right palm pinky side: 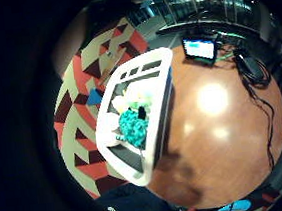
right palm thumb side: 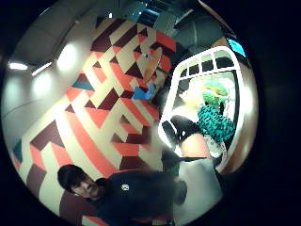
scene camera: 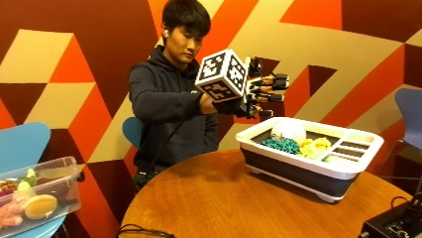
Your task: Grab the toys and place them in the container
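- The container point(scene camera: 310, 171), a white-rimmed bin with dark walls, stands on the round wooden tabletop point(scene camera: 217, 203) near its far edge, in front of the seated person.
- The gloved right hand point(scene camera: 254, 94) hangs in the air above the container's end nearest the person, well clear of the rim; its fingers point(scene camera: 274, 87) stretch out roughly straight and hold nothing.
- Inside the container's large compartment lie the toys: a teal knitted toy point(scene camera: 282, 144), a pale rounded one point(scene camera: 289, 130) behind it, and a yellow toy point(scene camera: 315, 147) beside the teal one.
- A green piece point(right palm thumb side: 214, 92) seems to sit among them, though it is hard to make out.
- The container's slotted end point(scene camera: 356, 145) faces away from the person.
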